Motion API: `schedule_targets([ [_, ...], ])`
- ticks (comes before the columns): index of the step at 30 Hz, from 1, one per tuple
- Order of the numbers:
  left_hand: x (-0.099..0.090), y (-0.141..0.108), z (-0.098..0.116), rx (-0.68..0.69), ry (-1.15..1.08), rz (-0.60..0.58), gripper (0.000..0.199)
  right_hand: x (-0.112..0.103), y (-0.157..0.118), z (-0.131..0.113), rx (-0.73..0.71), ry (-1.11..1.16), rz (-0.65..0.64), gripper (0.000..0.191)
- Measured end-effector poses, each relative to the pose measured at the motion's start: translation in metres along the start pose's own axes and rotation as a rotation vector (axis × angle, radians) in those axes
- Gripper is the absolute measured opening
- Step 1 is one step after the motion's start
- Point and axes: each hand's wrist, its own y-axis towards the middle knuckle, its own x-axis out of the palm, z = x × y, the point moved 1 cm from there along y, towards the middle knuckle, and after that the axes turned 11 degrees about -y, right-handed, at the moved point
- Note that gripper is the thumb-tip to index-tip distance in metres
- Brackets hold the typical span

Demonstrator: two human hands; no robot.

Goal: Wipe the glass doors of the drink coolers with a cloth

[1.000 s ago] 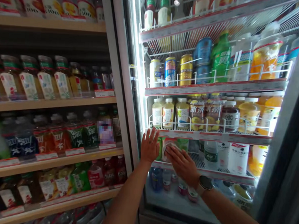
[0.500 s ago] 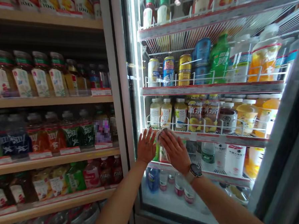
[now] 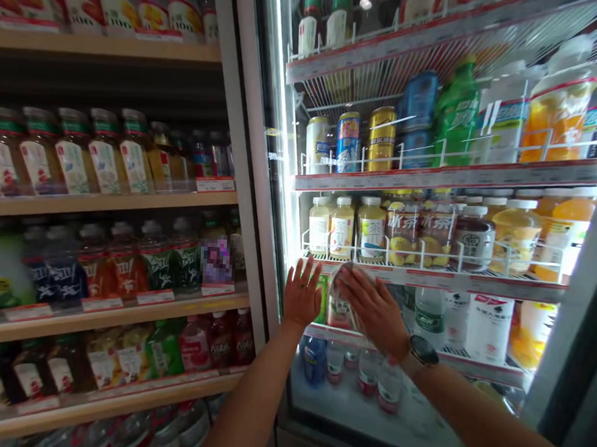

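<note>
Head view: left hand [image 3: 302, 296] splayed near door frame [image 3: 255, 154], right hand [image 3: 375, 309] flat over cloth [image 3: 340, 278], glass [image 3: 455, 284] stretching rightward.

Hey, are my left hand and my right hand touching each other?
Apart. The head view shows a narrow gap between the left hand and the right hand, with green packaging visible between them.
</note>
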Motion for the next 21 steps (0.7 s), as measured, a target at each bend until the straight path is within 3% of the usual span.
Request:
schedule_targets([
  [4, 0.000, 0.000, 0.000, 0.004, -0.002, 0.014, 0.065, -0.017, 0.055, 0.051, 0.215, -0.026, 0.130, 0.069],
  [7, 0.000, 0.000, 0.000, 0.000, -0.002, 0.009, 0.065, -0.019, 0.059, 0.060, 0.268, -0.044, 0.149, 0.069],
  [10, 0.000, 0.001, 0.000, 0.007, 0.000, 0.010, 0.066, -0.013, 0.026, 0.044, 0.171, -0.048, 0.086, 0.064],
  [14, 0.001, 0.001, -0.001, 0.021, -0.008, 0.030, 0.064, -0.004, -0.041, 0.018, -0.032, -0.030, 0.002, 0.055],
  [17, 0.002, 0.001, -0.002, 0.022, -0.011, 0.038, 0.064, 0.000, -0.083, 0.011, -0.099, -0.021, -0.006, 0.054],
  [21, 0.001, 0.004, 0.000, 0.021, -0.027, 0.050, 0.064, -0.002, -0.109, 0.013, -0.142, -0.005, -0.012, 0.054],
])
